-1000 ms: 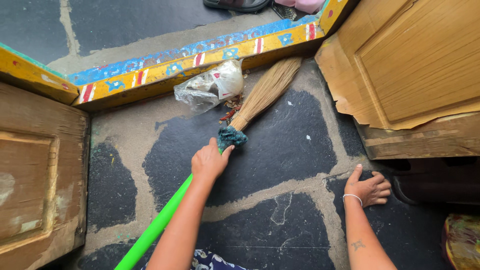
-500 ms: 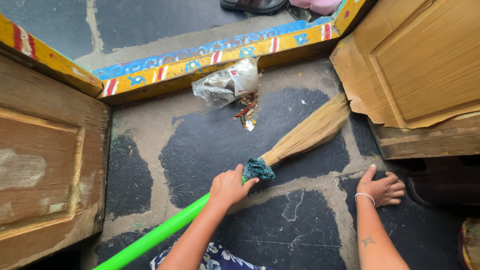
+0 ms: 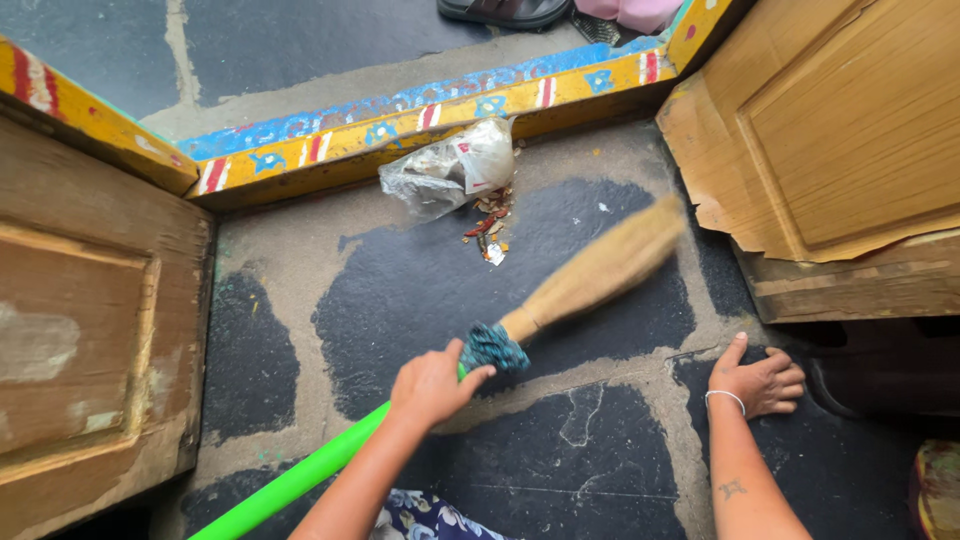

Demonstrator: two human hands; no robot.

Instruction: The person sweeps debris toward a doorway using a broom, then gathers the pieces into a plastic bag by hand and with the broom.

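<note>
My left hand (image 3: 432,384) grips a broom by its bright green handle (image 3: 300,478), just below the teal binding (image 3: 493,348). The straw head (image 3: 600,266) is blurred and points up to the right over the dark stone floor. My right hand (image 3: 762,381) rests flat on the floor, fingers spread, with a white bangle at the wrist. A crumpled clear plastic bag (image 3: 450,165) and a small heap of litter (image 3: 488,230) lie by the painted threshold (image 3: 400,115).
A worn wooden door leaf (image 3: 80,330) stands at the left and a lighter wooden door (image 3: 840,130) at the right. A sandal (image 3: 505,10) and pink cloth lie beyond the yellow and blue threshold. Patterned fabric shows at the bottom edge.
The broom head swung from the threshold by the bag down to the right, then a little back left. My left hand pulled back with it. My right hand stayed planted.
</note>
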